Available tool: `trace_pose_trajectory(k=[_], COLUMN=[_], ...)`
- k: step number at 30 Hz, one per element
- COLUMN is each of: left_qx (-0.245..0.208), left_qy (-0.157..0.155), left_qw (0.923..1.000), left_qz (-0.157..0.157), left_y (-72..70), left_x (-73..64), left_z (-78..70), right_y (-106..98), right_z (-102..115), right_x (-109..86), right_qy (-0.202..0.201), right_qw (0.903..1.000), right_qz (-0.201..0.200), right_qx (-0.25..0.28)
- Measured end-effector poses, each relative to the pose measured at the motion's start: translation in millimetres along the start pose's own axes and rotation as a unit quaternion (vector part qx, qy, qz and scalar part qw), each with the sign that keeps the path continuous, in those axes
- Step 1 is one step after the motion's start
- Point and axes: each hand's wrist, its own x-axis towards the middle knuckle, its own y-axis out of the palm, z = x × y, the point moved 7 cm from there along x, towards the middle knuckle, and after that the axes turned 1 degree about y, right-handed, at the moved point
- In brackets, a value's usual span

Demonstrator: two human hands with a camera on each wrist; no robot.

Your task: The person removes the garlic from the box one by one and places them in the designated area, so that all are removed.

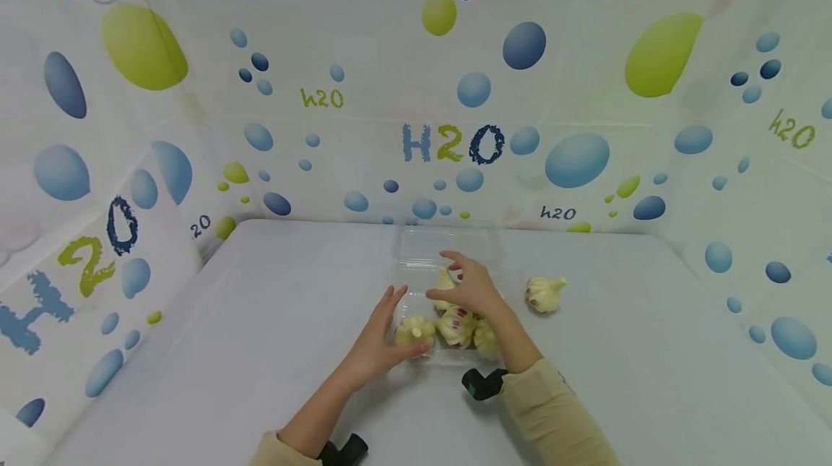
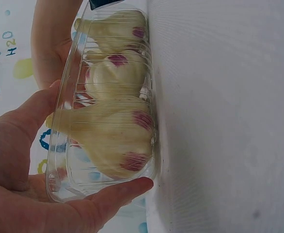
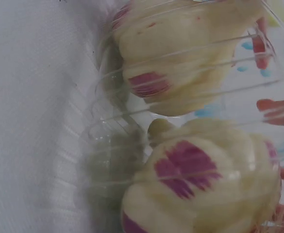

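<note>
Several garlic bulbs, cream with purple patches, sit in a clear plastic container with ribbed walls. My left hand is at the container's left front corner, its fingers extended along the side and the thumb at the rim. Over the container, my right hand has its thumb and fingers spread around a garlic bulb at the back; contact with it cannot be made out. Through the clear wall, the right wrist view shows two bulbs close up and some fingertips beyond.
Another garlic bulb lies on the white tabletop, right of the container. The container's clear lid is folded back behind it. A patterned sheet hangs behind and along both sides. Black wrist devices sit below the hands.
</note>
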Motion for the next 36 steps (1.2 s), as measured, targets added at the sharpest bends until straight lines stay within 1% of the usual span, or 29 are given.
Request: trace_pose_trajectory(k=[8, 10, 14, 17, 25, 29, 36], left_qx=[0.001, 0.0, -0.002, -0.003, -0.01, -0.012, -0.021], left_qy=[0.001, 0.002, 0.004, 0.004, 0.006, 0.007, 0.001], left_qw=[1.0, 1.0, 1.0, 1.0, 0.9999, 0.9999, 0.9998], left_qz=[-0.002, -0.002, -0.003, -0.003, -0.004, -0.006, 0.0], left_y=[-1.0, -1.2, -1.8, -2.0, -2.4, -2.4, -0.4], left_x=[0.9, 1.0, 1.2, 1.4, 1.4, 1.4, 0.4], left_z=[-0.9, -1.5, -2.5, -2.7, -3.4, -3.3, -1.3], right_y=[8.0, 9.8, 13.8, 16.9, 22.4, 23.2, 25.3], right_z=[2.3, 1.5, 2.0, 1.8, 1.2, 0.2, -3.8], right_x=[3.7, 4.4, 3.8, 4.3, 5.1, 5.6, 4.6], right_qy=[-0.019, -0.015, 0.007, 0.013, 0.009, 0.006, 0.021], right_qw=[0.9994, 0.9992, 0.9987, 0.9981, 0.9977, 0.9979, 0.9978], right_qz=[0.007, 0.012, 0.034, 0.043, 0.05, 0.047, 0.053], right_qx=[-0.027, -0.035, -0.038, -0.042, -0.044, -0.045, -0.033])
